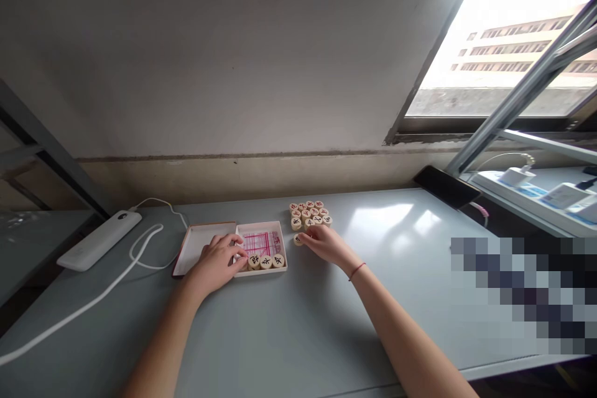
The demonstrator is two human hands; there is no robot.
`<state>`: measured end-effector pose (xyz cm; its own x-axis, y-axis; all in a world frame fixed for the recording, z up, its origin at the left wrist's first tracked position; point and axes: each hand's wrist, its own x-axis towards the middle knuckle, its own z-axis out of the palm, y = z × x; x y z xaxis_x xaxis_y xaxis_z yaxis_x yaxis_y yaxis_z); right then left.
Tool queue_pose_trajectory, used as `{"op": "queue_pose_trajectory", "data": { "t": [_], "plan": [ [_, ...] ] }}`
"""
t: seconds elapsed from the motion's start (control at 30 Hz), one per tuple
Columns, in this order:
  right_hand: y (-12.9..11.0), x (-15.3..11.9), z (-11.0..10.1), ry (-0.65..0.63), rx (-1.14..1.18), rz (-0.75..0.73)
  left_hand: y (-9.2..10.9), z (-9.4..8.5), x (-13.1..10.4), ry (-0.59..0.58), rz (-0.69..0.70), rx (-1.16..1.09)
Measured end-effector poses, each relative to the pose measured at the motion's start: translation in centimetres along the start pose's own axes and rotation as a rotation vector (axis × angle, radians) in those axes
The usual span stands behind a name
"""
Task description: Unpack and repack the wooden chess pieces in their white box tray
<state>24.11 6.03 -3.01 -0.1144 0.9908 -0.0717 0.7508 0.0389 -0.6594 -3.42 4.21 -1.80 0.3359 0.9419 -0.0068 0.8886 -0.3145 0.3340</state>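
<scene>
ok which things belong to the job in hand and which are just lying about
Likely in use: round cream character pieces, shallow white rectangular box, red-edged lid, pink-lined sheet.

Likely lying about: long white plastic device, white cable, flat black rectangular device.

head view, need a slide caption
Left hand at the open box, right hand on a round game piece.

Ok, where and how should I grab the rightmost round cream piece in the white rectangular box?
Probably pinch the round cream piece by its curved rim, from above and the far side. It lies black character up, with a neighbouring piece at its left and the white box's wall at its right, so the far edge looks most open.
</scene>
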Motion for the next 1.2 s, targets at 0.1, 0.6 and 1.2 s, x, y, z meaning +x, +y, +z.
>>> {"op": "queue_pose_trajectory", "data": {
  "t": [0.1,0.6,1.2],
  "plan": [
    [-0.2,-0.1,0.0,0.001,0.005,-0.011,0.2,0.3,0.2,0.041,0.008,0.038],
    [-0.8,-0.3,0.1,0.077,0.076,-0.173,0.6,0.5,0.4,0.112,0.031,-0.024],
    [-2.3,-0.7,0.8,0.156,0.398,-0.182,3.6,1.4,0.2,0.321,0.226,-0.337]
  ]
}}
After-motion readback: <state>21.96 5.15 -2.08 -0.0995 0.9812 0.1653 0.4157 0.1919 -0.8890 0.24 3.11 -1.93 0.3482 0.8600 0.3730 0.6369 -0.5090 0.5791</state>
